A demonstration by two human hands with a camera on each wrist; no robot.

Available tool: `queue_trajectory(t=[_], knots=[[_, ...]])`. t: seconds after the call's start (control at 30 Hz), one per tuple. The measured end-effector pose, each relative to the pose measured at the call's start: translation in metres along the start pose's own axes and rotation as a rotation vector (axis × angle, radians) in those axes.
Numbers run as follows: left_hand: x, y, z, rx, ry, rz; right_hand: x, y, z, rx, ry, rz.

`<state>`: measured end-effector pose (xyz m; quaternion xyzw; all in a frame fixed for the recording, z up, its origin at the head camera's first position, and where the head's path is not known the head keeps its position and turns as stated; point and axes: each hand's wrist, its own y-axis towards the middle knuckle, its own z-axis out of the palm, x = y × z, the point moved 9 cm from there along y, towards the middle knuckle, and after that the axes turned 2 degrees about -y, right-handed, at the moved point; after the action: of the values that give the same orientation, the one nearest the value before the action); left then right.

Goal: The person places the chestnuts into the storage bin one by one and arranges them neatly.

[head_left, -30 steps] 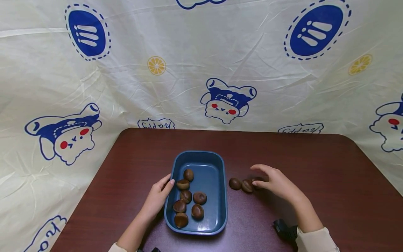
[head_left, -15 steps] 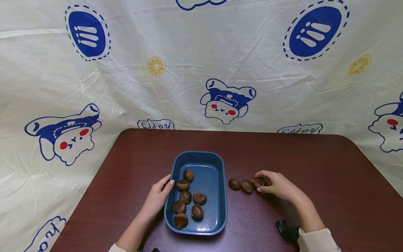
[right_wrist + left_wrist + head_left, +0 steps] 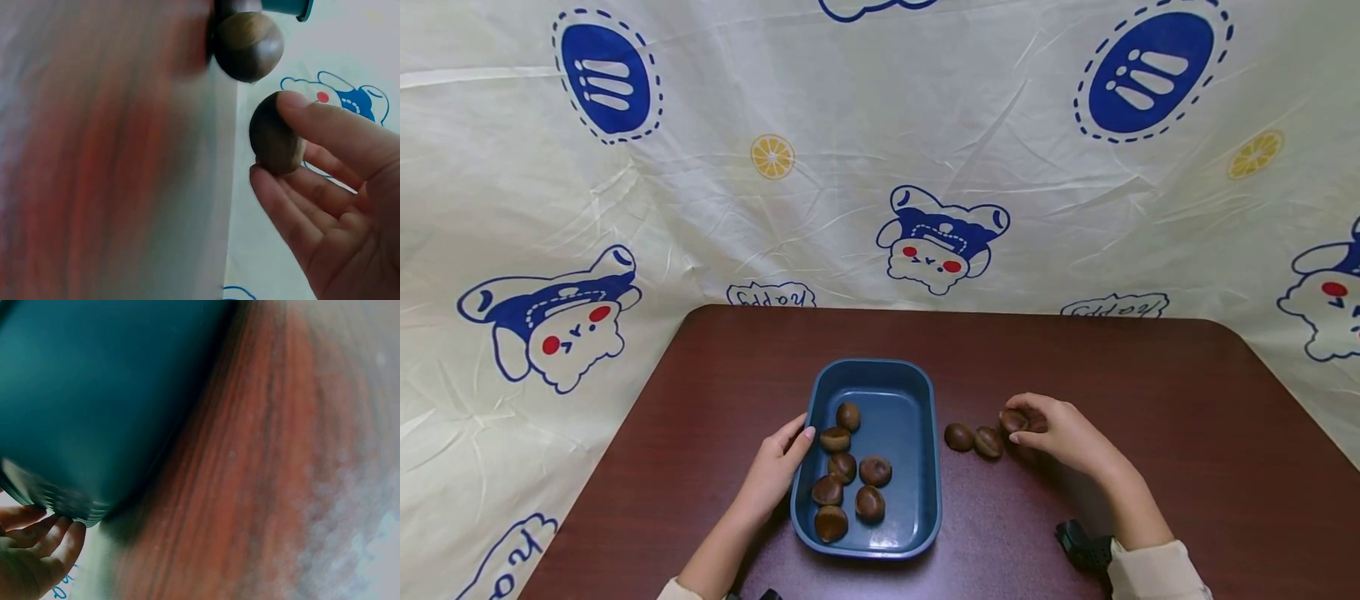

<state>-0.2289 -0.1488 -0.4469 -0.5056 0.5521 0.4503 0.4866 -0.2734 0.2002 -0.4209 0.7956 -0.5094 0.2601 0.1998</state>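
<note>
Between thumb and fingertips my right hand (image 3: pixel 1063 433) pinches a brown chestnut (image 3: pixel 275 137), held just beyond two others. Those two, a dark chestnut (image 3: pixel 958 437) and a paler-striped chestnut (image 3: pixel 988 443), lie side by side on the table, right of the blue tray (image 3: pixel 913 542). Several chestnuts rest inside the tray, mostly along its left side; one is a glossy chestnut (image 3: pixel 831 524) at the near left corner. My left hand (image 3: pixel 775 467) holds the tray's left side, thumb at the rim. In the left wrist view, fingertips (image 3: pixel 75 531) touch the outer wall.
The dark red-brown table (image 3: pixel 760 350) has rounded far corners. Behind it hangs a pale printed cloth (image 3: pixel 835 225). A black wrist device (image 3: pixel 1082 546) sits at the right cuff.
My right hand has closed its fingers round the rightmost chestnut of the row and shifted it slightly away from me. The left hand and the tray stay in place.
</note>
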Motion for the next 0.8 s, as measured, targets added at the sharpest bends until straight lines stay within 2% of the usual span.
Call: queue_trajectory(t=[0.2,0.4,0.63,0.8], knots=[[-0.001,0.0,0.0,0.002,0.009,0.0,0.026,0.006,-0.004,-0.043,0.031,-0.071],[-0.005,-0.001,0.001,0.009,0.013,0.027,0.058,0.016,-0.003,-0.06,0.064,-0.132],[-0.005,0.0,0.0,0.001,0.026,0.025,0.096,0.033,0.013,0.005,0.115,-0.184],[-0.004,0.0,0.001,0.006,0.015,0.021,0.118,0.042,0.028,0.046,0.09,-0.246]])
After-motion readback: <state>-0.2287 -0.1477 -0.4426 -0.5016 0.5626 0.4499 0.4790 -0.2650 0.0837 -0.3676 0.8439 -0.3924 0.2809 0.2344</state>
